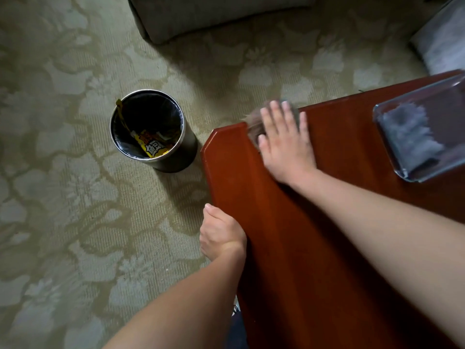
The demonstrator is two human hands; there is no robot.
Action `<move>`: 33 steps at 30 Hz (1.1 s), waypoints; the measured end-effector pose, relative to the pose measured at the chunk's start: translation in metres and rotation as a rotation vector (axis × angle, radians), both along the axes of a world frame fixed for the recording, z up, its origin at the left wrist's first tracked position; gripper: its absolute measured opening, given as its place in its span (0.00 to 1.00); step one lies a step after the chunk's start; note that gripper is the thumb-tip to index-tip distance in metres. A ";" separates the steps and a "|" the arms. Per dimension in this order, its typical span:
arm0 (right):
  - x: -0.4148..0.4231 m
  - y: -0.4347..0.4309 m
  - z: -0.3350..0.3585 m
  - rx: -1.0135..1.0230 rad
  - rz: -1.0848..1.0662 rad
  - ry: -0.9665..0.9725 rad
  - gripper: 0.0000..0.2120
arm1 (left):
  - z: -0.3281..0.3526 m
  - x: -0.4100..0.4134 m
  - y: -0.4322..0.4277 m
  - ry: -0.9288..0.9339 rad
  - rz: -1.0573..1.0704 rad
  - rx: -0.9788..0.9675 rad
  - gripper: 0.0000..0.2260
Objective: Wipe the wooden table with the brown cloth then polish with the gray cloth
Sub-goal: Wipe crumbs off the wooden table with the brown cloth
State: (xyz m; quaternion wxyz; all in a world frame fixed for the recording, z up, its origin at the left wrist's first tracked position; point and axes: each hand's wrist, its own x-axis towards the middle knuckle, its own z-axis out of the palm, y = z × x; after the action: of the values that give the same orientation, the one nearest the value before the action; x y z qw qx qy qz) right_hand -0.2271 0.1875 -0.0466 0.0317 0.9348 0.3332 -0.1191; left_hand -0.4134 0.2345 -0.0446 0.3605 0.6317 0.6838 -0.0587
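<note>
- While its fingers curl round the counter's left edge, the left hand [222, 233] grips the reddish wooden counter [302, 248], thumb lying along the rim.
- Farther out, the right hand [284, 144] lies flat with fingers straight and slightly spread, pressing the brown cloth [254, 123] onto the counter near its far corner.
- That cloth shows, blurred, just past and left of the right hand's fingertips, partly over the counter's edge.
- Right of the right hand, a clear glass tray [427, 173] rests on the counter, the gray cloth [407, 134] bunched inside it.
- Left of both hands, well apart, a round bin [181, 159] holding wrappers stands on patterned carpet [63, 172].
- Beyond the right hand sits a gray sofa [214, 16].
</note>
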 end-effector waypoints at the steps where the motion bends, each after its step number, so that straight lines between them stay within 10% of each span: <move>1: -0.015 0.007 -0.001 0.000 0.052 -0.007 0.34 | -0.001 0.000 0.001 0.003 0.003 0.001 0.26; 11: -0.067 -0.057 -0.006 0.057 0.044 0.042 0.31 | -0.012 -0.004 -0.003 -0.110 -0.117 0.155 0.23; 20: -0.090 -0.218 -0.001 -0.028 -0.746 -0.029 0.37 | -0.027 -0.007 0.005 -0.135 -1.276 0.643 0.27; 33: -0.187 -0.213 -0.006 0.077 0.141 0.069 0.32 | -0.005 0.014 -0.026 -0.167 -1.325 0.621 0.27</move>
State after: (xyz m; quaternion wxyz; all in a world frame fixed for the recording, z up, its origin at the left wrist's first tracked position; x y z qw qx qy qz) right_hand -0.4141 -0.0257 -0.0528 -0.0074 0.9048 0.4034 -0.1360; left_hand -0.3994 0.2089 -0.0492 0.1047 0.9877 0.1142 -0.0194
